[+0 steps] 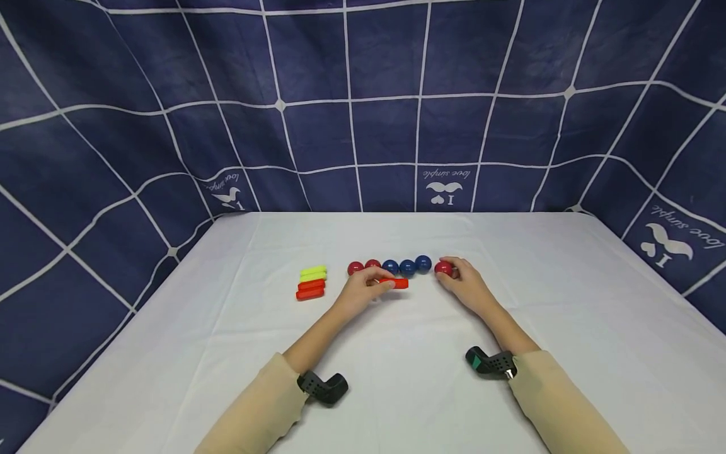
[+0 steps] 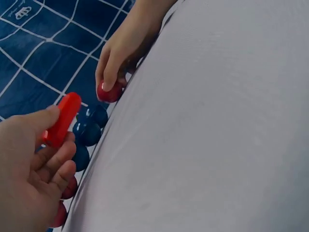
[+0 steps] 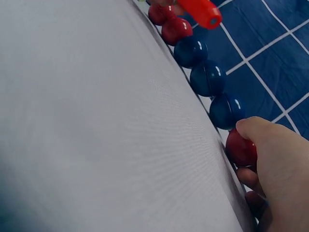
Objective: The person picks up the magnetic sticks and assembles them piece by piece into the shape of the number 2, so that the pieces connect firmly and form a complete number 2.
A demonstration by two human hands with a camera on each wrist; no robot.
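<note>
My left hand [image 1: 358, 292] pinches a short red plastic stick [image 1: 400, 284] between thumb and fingers, raised over the white table in front of the row of balls. In the left wrist view the stick [image 2: 65, 119] tilts, and the lower fingers are loosely bent beneath it. At the right end of the row my right hand [image 1: 467, 287] grips a glossy red ball [image 1: 443, 268], its thumb on top in the right wrist view. Beside that ball stand three blue balls [image 1: 406, 268], then two red balls [image 1: 355, 268], partly behind the left hand.
Left of the row, two yellow sticks [image 1: 313, 272] and two red sticks [image 1: 310, 294] lie stacked side by side on the white tablecloth [image 1: 397, 378]. A dark blue curtain [image 1: 386, 126] with white grid lines rises behind the table and along both sides.
</note>
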